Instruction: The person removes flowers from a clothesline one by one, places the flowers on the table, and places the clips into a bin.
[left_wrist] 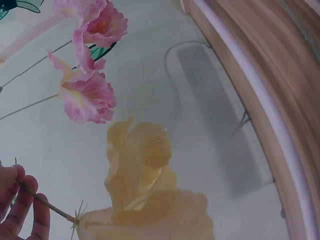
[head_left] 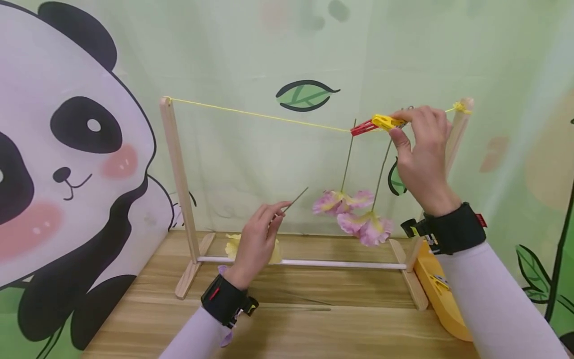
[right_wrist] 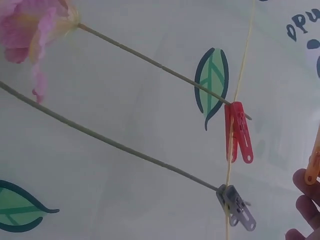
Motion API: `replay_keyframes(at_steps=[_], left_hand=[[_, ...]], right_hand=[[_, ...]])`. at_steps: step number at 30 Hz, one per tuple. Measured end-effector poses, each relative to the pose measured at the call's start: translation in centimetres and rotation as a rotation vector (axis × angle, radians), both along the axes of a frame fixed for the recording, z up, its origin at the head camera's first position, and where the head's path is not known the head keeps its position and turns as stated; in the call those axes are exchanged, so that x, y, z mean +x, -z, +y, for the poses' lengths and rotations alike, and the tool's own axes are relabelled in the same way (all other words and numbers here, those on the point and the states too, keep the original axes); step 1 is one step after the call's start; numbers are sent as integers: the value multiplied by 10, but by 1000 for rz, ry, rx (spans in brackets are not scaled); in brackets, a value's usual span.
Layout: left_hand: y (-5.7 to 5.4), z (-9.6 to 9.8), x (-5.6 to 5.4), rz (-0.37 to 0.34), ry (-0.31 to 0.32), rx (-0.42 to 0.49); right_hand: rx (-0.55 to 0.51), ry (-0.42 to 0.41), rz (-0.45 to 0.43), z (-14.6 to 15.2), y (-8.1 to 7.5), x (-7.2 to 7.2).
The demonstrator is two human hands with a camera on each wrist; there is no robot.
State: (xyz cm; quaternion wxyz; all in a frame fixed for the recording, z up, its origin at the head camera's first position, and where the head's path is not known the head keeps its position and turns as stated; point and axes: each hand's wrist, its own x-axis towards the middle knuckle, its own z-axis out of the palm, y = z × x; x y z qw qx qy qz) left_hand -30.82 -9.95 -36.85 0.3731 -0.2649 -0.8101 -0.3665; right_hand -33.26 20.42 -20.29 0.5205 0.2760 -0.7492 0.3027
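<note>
My left hand [head_left: 257, 239] pinches the thin green stem [head_left: 296, 200] of a yellow artificial flower [left_wrist: 150, 200], whose bloom hangs below the hand. Up at the right, my right hand [head_left: 423, 149] holds a yellow clothespin [head_left: 386, 122] between thumb and fingers. In the head view it overlaps a red clothespin [head_left: 364, 128]; the right wrist view shows it apart from the string. That red clothespin and a grey clothespin [right_wrist: 236, 207] clip the stems of two pink flowers [head_left: 343, 202] to the yellow string [head_left: 255, 115], blooms downward.
The string spans two wooden posts [head_left: 178, 174], joined low down by a white rod [head_left: 345, 264]. A yellow tray [head_left: 453, 319] with clothespins stands at the right. Purple petals [head_left: 226, 340] and loose stems [head_left: 300, 308] lie on the wooden table near my left forearm.
</note>
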Motion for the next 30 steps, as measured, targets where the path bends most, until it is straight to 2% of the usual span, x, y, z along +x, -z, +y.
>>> replay_keyframes(at_steps=[7, 15, 18, 26, 30], left_hand=[[19, -1, 6, -43, 13, -6], [44, -2, 10, -113, 5, -130], [49, -1, 8, -112, 5, -161], [61, -1, 8, -97, -7, -236], [65, -1, 9, -127, -26, -305]], right_hand=[[-62, 28, -7, 19, 23, 4], [-217, 105, -57, 49, 58, 13], [-274, 133, -69, 61, 70, 14], [-336, 201, -74, 94, 100, 16], [-397, 250, -116, 110, 121, 20]])
